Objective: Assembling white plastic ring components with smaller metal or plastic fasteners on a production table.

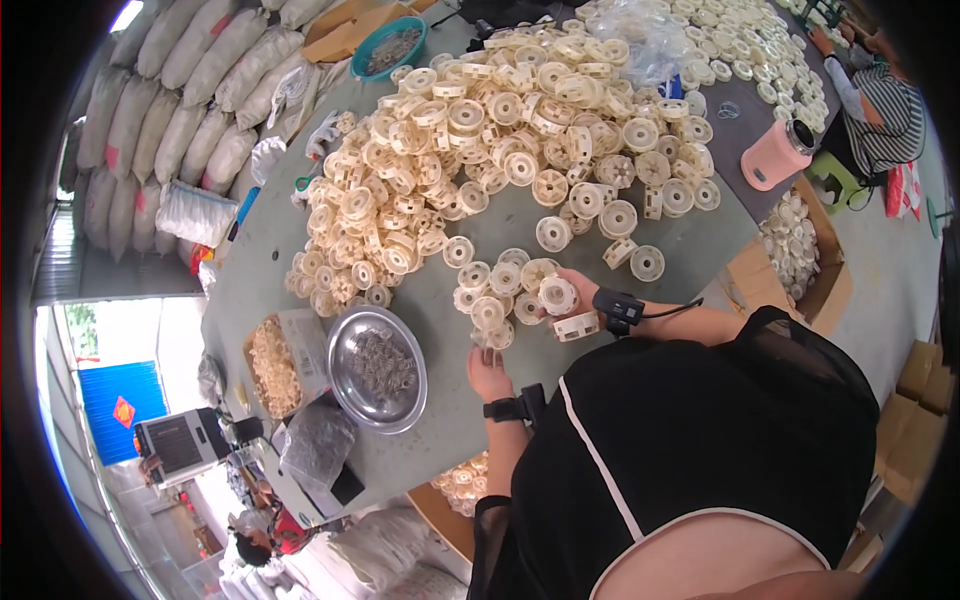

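Observation:
My right hand (pixel 576 287) is closed around a round cream plastic spool-like part (pixel 557 295), holding it over the table. Another such part, a cream ring-shaped piece (pixel 576 327), lies just below that hand. My left hand (pixel 489 372) is up against the near edge of a small cluster of the same parts (pixel 488 313). Its fingertips are drawn together, and whatever is in them is too small to make out. Left of it stands a shiny metal bowl (pixel 418 405) with many small metal springs (pixel 380 365) in it.
A big heap of cream parts (pixel 480 130) covers the far side of the grey table (pixel 300 225). Beside the bowl stands a box of small cream pieces (pixel 272 365). A teal basin (pixel 365 68), a pink flask (pixel 775 155) and a co-worker's striped top (pixel 888 125) are farther off.

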`<state>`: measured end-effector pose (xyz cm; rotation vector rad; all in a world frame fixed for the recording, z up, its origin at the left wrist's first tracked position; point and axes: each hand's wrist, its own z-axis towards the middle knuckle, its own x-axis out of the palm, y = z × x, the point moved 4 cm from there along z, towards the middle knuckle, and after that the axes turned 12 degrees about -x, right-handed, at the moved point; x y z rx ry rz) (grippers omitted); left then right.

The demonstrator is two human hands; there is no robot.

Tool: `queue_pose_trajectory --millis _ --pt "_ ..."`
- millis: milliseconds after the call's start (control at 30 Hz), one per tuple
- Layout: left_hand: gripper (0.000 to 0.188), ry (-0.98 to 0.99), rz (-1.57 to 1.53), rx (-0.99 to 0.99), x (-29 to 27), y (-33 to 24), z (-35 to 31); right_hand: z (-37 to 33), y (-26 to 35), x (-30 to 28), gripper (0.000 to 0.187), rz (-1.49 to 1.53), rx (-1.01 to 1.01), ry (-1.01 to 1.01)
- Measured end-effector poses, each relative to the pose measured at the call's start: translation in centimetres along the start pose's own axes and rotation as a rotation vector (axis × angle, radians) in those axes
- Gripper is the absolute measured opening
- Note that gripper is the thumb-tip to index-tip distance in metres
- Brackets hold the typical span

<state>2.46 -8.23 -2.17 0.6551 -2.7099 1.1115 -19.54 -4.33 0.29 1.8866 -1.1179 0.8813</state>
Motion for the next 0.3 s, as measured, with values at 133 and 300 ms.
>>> queue_pose_trajectory --millis 133,300 --pt "0.039 -0.061 0.025 -0.152 -5.9 1.4 4.7 -0.1 -0.8 0.4 0.047 -0.053 0.029 0.039" --pt "0.048 -0.182 0.168 -0.03 -6.2 1.4 5.4 0.6 -1.5 0.1 0.048 -0.041 0.085 0.024"
